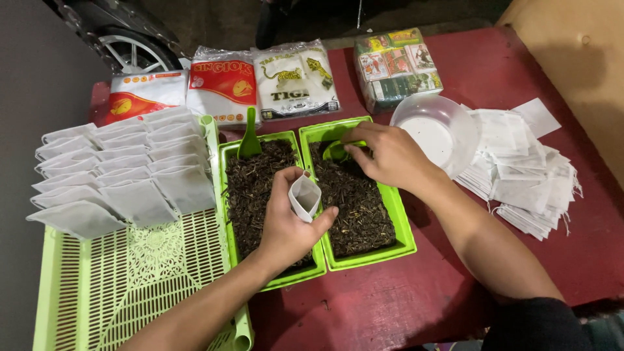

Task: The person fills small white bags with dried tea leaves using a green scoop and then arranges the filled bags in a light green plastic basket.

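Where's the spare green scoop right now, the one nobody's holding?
In the head view, the spare green scoop stands stuck in the far end of the left tea tray, just left of the right hand and below the sealed packets.

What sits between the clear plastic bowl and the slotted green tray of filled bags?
In the head view, two green trays of loose tea lie side by side between the clear bowl and the slotted tray, with both hands over them.

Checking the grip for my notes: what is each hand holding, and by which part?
The left hand holds a small white bag by its sides, mouth open. The right hand grips a green scoop by its handle, in the tray of dry leaves.
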